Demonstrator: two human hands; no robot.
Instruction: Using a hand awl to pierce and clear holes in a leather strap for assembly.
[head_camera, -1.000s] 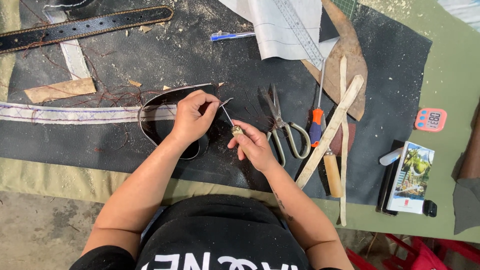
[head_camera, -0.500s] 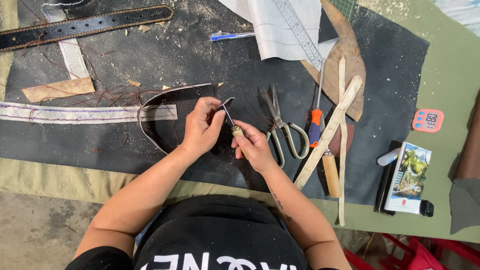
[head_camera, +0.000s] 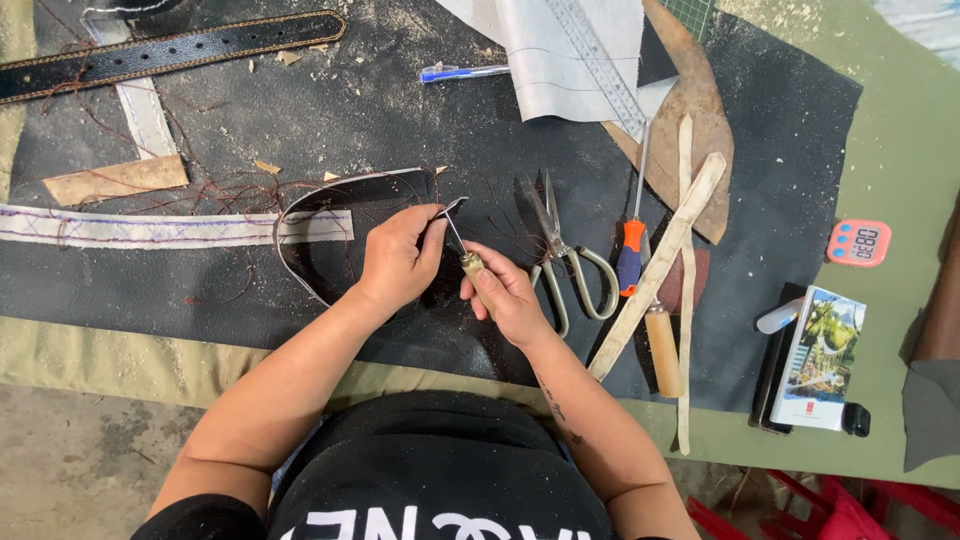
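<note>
My left hand (head_camera: 398, 258) pinches the end of a dark leather strap (head_camera: 330, 195) that curves in a loop over the black leather sheet (head_camera: 300, 120). My right hand (head_camera: 505, 293) grips a wooden-handled awl (head_camera: 464, 250), its thin metal point aimed up at the strap end between my left fingers. Both hands meet near the middle of the table, just left of the scissors (head_camera: 560, 250).
An orange-handled screwdriver (head_camera: 632, 240), pale leather strips (head_camera: 660, 265), a wooden-handled tool (head_camera: 663, 350), a metal ruler (head_camera: 600, 60) on paper, and a blue pen (head_camera: 465, 72) lie nearby. A stitched black belt (head_camera: 170, 50) sits far left. A pink timer (head_camera: 858, 242) and a booklet (head_camera: 818, 358) are at the right.
My left hand has moved right along the strap and lifted its end to the awl's point. My right hand has shifted slightly, keeping the awl.
</note>
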